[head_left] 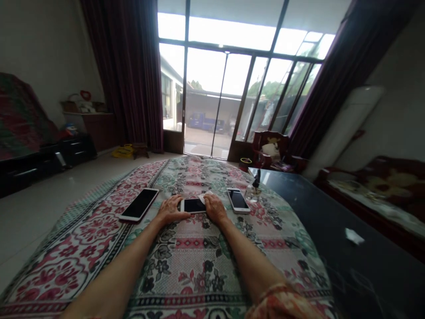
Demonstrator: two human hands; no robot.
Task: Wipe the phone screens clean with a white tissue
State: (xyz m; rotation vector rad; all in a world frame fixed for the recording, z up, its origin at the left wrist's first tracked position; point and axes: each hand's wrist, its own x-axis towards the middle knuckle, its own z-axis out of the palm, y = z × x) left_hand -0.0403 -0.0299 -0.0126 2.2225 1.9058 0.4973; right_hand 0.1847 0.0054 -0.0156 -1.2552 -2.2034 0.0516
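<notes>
A white-framed smartphone (193, 205) with a dark screen lies sideways on the patterned tablecloth (202, 248). My left hand (170, 210) grips its left end, the thumb along the near edge and the fingers at the far corner. Over its right end, my right hand (215, 208) is closed on a white tissue (201, 197) pressed against the screen; part of the tissue is hidden under the fingers. To the left rests a larger white-framed smartphone (139, 204). Another white smartphone (238, 200) is to the right, beside a clear bottle (253, 194) with a black pump top.
A dark table (299, 208) adjoins the cloth-covered one on the right, with a crumpled white tissue (354, 236) on it. Beyond stand a carved wooden chair (270, 148) and glass doors (212, 102). A low black cabinet (78, 150) is at the left.
</notes>
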